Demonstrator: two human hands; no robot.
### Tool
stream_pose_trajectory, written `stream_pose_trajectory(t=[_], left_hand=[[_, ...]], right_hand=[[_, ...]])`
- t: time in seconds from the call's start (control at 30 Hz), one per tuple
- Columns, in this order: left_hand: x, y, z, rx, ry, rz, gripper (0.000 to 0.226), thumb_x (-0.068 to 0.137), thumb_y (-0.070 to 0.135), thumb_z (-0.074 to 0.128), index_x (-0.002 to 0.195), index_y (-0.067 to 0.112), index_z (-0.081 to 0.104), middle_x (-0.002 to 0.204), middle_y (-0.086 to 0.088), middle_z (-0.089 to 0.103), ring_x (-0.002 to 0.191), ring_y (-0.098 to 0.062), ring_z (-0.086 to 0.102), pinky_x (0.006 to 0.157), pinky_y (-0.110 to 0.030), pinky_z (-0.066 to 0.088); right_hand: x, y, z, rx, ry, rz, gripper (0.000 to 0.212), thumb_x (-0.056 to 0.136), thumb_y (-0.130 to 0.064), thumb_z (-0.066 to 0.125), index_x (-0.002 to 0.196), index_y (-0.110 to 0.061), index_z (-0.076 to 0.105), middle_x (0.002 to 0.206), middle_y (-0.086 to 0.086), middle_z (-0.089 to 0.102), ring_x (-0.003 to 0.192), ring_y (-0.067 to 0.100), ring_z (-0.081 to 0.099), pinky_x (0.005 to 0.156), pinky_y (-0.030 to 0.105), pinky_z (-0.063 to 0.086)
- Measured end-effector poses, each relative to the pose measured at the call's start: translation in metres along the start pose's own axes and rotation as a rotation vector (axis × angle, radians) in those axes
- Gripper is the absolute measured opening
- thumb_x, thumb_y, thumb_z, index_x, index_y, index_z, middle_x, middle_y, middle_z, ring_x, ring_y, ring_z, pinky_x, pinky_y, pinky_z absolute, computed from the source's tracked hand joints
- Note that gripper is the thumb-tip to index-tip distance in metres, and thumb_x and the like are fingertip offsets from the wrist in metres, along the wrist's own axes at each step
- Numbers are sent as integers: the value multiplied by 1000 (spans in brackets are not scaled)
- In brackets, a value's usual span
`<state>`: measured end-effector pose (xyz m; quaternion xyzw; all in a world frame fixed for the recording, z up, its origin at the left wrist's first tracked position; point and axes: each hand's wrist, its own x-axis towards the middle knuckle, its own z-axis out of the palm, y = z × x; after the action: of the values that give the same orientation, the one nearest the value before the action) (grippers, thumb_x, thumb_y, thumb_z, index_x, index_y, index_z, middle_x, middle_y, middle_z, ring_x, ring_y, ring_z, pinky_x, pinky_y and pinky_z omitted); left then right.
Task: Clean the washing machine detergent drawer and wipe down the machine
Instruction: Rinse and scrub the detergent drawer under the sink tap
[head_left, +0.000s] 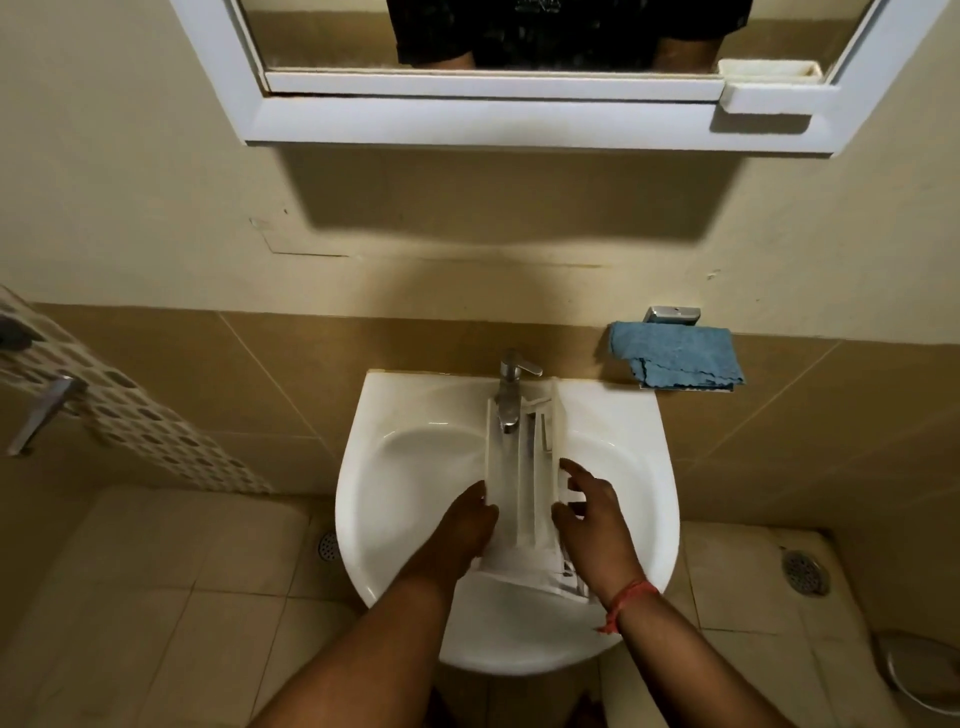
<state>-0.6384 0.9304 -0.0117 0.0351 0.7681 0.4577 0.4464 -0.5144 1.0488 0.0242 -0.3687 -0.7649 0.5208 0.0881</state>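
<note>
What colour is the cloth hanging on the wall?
Blue; the folded fabric cloth shows in the head view.

Dim, warm yellowish light, seemingly from overhead, throws a broad dark shadow on the wall (493, 208) under the mirror frame (493, 122), while the white sink (415, 415) glares softly, edges bow with wide-angle distortion, and fine detail is smeared and soft.

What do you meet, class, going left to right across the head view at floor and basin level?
Perforated panel → small floor drain → left hand → detergent drawer → right hand → blue cloth → large floor drain.
</note>
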Motion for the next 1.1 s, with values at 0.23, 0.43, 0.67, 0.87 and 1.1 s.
stream_pose_trajectory(t=[0.23, 0.43, 0.67, 0.87, 1.1], left_hand=[[11, 8, -2, 36, 81, 57, 39, 94, 3, 45, 130, 14, 56, 121, -7, 63, 106, -26, 60, 91, -34, 51], [6, 4, -18, 243, 309, 209, 19, 88, 2, 55, 101, 12, 65, 91, 0, 67, 84, -20, 63, 70, -20, 47], [-3, 14, -38, 442, 395, 307, 11, 91, 11, 57, 101, 13, 61, 96, -2, 66, 87, -22, 62, 72, -27, 44], [0, 13, -45, 409, 379, 265, 14, 92, 9, 61, 105, 11, 62, 105, -3, 67, 101, -19, 62, 80, -23, 41], [6, 16, -43, 408, 365, 215, 19, 94, 9, 59, 112, 10, 60, 97, -3, 65, 94, -24, 63, 76, -22, 40]], right_hand=[[3, 7, -1, 3, 1, 27, 55, 95, 1, 50, 143, -24, 43, 136, -4, 48, 114, 14, 56, 95, 27, 48], [18, 16, 7, 66, -158, 161, 64, 96, 0, 46, 152, -26, 28, 150, -2, 40, 140, 20, 37, 115, 32, 30], [47, 30, 32, 92, -295, 241, 72, 93, 3, 47, 153, -25, 20, 151, 6, 40, 136, 25, 41, 110, 46, 40], [42, 12, 34, -21, 77, 38, 45, 93, 0, 51, 136, -9, 48, 128, 10, 54, 119, 26, 54, 104, 38, 44], [78, -49, 48, 977, -87, 547, 17, 98, 0, 45, 109, 4, 58, 95, 18, 65, 97, 31, 63, 93, 37, 51]])
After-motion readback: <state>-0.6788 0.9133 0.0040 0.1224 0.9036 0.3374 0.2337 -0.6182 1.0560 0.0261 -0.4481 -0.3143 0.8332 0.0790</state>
